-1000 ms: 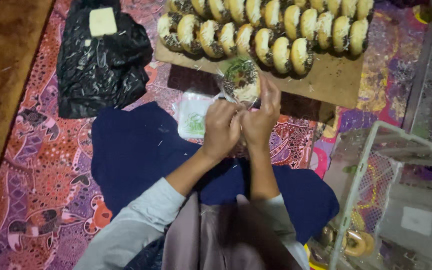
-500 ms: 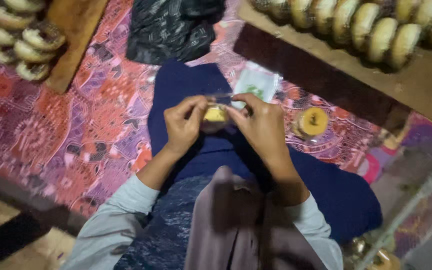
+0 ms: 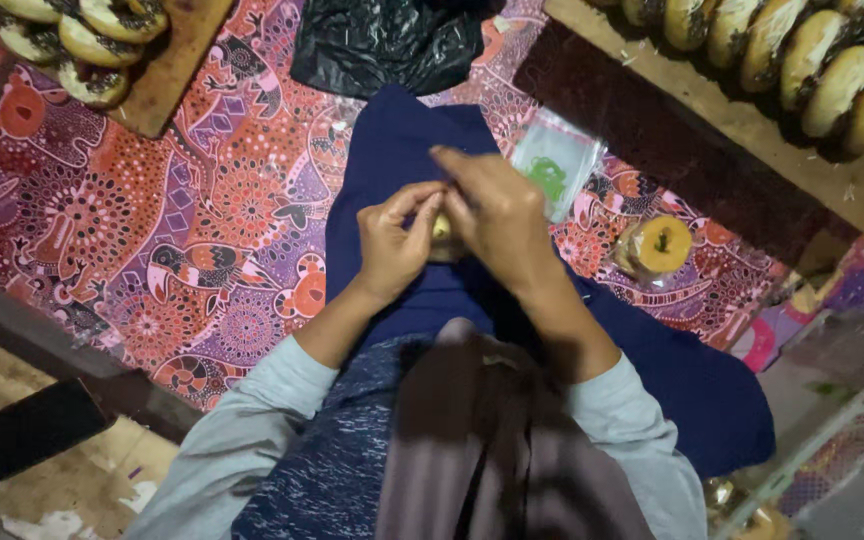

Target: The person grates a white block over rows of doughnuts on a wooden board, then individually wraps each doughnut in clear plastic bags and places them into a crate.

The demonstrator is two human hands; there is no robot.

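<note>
Your left hand [image 3: 394,240] and right hand [image 3: 497,215] meet over your lap, fingers curled shut around a small yellowish piece [image 3: 442,230], mostly hidden between them; what it is cannot be told. It sits at the centre of the scene, above the dark blue cloth [image 3: 402,150] covering your legs.

Open room lies mainly to the left, where the patterned red mat [image 3: 152,210] runs bare as far as its near-left edge, beyond which a dark strip and a pale floor [image 3: 72,480] begin. To the right, space is tighter. A clear plastic bag with a green print [image 3: 557,160] lies just beside your right hand, and a wrapped round bun [image 3: 657,247] rests on the mat a little farther right. Behind these, a wooden board [image 3: 812,170] carrying a row of filled buns [image 3: 832,70] crosses the far right corner. A second board with buns [image 3: 167,70] occupies the far left. A crumpled black plastic bag [image 3: 392,40] lies straight ahead, touching the far edge of the blue cloth.
</note>
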